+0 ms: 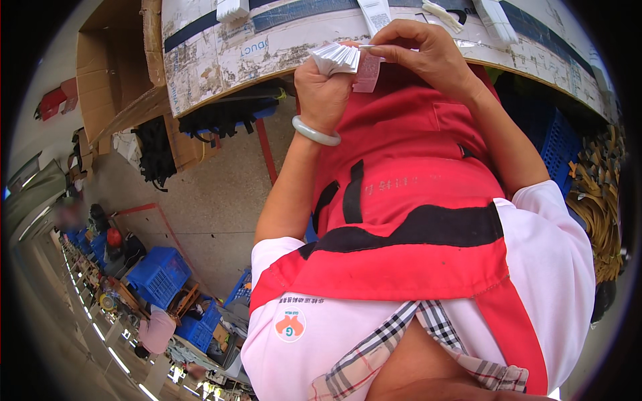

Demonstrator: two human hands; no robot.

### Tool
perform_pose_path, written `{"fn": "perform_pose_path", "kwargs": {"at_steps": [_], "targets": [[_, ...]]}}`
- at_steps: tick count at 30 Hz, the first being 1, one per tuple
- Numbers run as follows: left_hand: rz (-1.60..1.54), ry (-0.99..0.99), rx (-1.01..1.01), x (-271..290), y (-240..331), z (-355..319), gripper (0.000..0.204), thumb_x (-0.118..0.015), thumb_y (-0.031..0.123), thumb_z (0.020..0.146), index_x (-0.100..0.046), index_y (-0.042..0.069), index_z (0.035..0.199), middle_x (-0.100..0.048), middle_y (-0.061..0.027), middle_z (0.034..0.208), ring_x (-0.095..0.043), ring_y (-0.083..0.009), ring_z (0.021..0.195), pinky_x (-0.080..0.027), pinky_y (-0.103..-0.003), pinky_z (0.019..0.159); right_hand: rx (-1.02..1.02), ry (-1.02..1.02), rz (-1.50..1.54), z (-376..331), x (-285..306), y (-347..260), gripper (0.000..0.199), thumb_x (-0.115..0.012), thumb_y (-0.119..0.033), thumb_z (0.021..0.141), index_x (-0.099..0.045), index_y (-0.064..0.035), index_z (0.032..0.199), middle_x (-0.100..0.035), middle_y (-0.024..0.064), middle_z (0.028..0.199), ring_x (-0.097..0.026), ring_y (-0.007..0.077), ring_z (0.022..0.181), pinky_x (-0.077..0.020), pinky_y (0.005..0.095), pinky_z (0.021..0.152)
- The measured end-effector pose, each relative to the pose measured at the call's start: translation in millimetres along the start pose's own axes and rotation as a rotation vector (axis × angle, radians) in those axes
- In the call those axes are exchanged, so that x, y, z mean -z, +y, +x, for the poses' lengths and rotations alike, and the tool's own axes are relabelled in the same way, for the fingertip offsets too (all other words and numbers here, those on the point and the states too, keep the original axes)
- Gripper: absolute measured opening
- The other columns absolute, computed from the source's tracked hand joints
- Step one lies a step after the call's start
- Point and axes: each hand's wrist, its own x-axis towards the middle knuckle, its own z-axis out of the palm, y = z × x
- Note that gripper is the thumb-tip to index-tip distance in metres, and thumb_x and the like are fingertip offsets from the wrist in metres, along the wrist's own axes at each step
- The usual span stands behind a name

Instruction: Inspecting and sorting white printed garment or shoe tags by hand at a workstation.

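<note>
A fanned stack of small white labels (336,59) is gripped in my left hand (324,97), held just off the near edge of the worktable. My right hand (428,57) is beside it, thumb and forefinger pinched on a thin pale edge, seemingly one label. Between the hands hangs a pale pink, see-through tag (368,75); which hand holds it I cannot tell. Beyond my right fingers a white printed label strip (376,15) lies on the table. Further right are some white strips (441,15) and another white label stack (495,21).
The worktable (221,73) has a worn, taped white top. One more white stack (232,9) sits at its left. An open cardboard box (114,63) stands left of the table. Blue crates (158,275) and a person (158,330) are further off; brown straps (597,200) hang at right.
</note>
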Motion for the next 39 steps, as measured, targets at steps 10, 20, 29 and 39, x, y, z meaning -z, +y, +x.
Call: {"fn": "perform_pose_path", "kwargs": {"at_steps": [10, 20, 29, 39], "targets": [[-0.103, -0.049, 0.305, -1, 5, 0, 0.017, -0.068, 0.014, 0.089, -0.067, 0.0, 0.099, -0.063, -0.0032, 0.072, -0.049, -0.0055, 0.051, -0.033, -0.019, 0.043, -0.22, -0.145, 0.276, 2, 7, -4, 0.016, -0.067, -0.017, 0.089, -0.068, -0.0005, 0.092, -0.064, 0.0031, 0.078, -0.06, 0.0085, 0.074, -0.0497, 0.0228, 0.071], [-0.457, -0.24, 0.382, -11, 8, -8, 0.045, -0.057, 0.044, 0.093, -0.061, -0.001, 0.098, -0.065, -0.0101, 0.082, -0.064, -0.0141, 0.067, -0.052, -0.023, 0.057, -0.148, 0.038, 0.223, -4, -15, -7, 0.018, -0.067, -0.017, 0.089, -0.068, 0.0012, 0.094, -0.065, 0.004, 0.076, -0.06, 0.0082, 0.069, -0.0497, 0.0223, 0.066], [-0.374, -0.338, 0.486, 4, 1, -6, 0.012, -0.064, 0.012, 0.091, -0.059, 0.003, 0.096, -0.059, -0.0041, 0.08, -0.056, -0.0113, 0.065, -0.045, -0.023, 0.057, -0.007, 0.067, 0.011, -7, -18, -6, 0.013, -0.068, -0.013, 0.088, -0.069, -0.0012, 0.092, -0.064, 0.0027, 0.083, -0.06, 0.0089, 0.077, -0.0496, 0.0229, 0.071], [-0.321, -0.325, 0.474, 3, -1, -9, 0.011, -0.066, 0.011, 0.088, -0.062, 0.002, 0.093, -0.06, -0.0031, 0.076, -0.056, -0.0104, 0.063, -0.044, -0.022, 0.056, 0.044, 0.045, 0.022, -8, -18, -9, 0.01, -0.069, -0.01, 0.086, -0.069, -0.0013, 0.091, -0.063, 0.003, 0.082, -0.06, 0.01, 0.077, -0.0493, 0.023, 0.073]]}}
